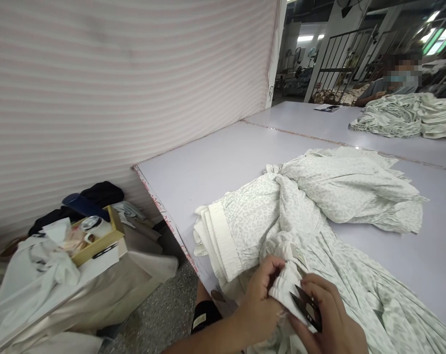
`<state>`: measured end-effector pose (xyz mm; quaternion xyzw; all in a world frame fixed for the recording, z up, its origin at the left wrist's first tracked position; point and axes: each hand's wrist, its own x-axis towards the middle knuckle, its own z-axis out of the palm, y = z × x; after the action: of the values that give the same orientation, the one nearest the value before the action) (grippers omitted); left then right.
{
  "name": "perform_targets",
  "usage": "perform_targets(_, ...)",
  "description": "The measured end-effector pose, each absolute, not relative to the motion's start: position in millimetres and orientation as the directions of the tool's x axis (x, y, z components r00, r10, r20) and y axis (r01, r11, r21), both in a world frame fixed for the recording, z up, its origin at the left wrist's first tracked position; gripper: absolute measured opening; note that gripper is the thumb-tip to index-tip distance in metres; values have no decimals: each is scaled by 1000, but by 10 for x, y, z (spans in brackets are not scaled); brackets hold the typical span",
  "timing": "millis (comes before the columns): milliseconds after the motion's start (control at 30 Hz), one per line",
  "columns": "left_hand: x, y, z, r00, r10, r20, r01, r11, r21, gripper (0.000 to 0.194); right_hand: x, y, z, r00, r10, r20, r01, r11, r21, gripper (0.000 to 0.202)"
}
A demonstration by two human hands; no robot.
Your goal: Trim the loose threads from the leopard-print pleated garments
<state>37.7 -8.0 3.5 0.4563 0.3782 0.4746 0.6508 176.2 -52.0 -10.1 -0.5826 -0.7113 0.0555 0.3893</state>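
My left hand (263,297) is closed on the white gathered waistband of a pale green spotted garment (355,280), near the table's front edge. A small label (298,255) shows on the band just beyond my fingers. In my right hand (331,314) is a pair of black thread snips (307,306), its pointed blades lying against the white band and angled up to the left. Loose threads hang under the band between my hands. A stack of similar garments (252,221) lies bunched right behind, its white waistbands toward the left.
The pale table (193,182) has a red-marked left edge. Another garment pile (403,115) lies at the far right, near a seated person (396,81). On the left, a low cloth-draped surface carries a yellow box (116,228), a jar and another pair of black snips (105,250).
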Motion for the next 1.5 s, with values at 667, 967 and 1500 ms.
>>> perform_targets(667, 247, 250, 140, 484, 847, -221, -120, 314, 942, 49, 2124, -424, 18, -216, 878, 427, 670, 452, -589, 17)
perform_targets(967, 253, 225, 71, 492, 843, -217, -165, 335, 928, 45, 1998, -420, 26, -267, 839, 473, 793, 471, -386, 34)
perform_targets(1500, 260, 208, 38, 496, 845, -201, -173, 322, 931, 42, 1972, -389, 25, -280, 807, 521, 778, 508, -370, 26)
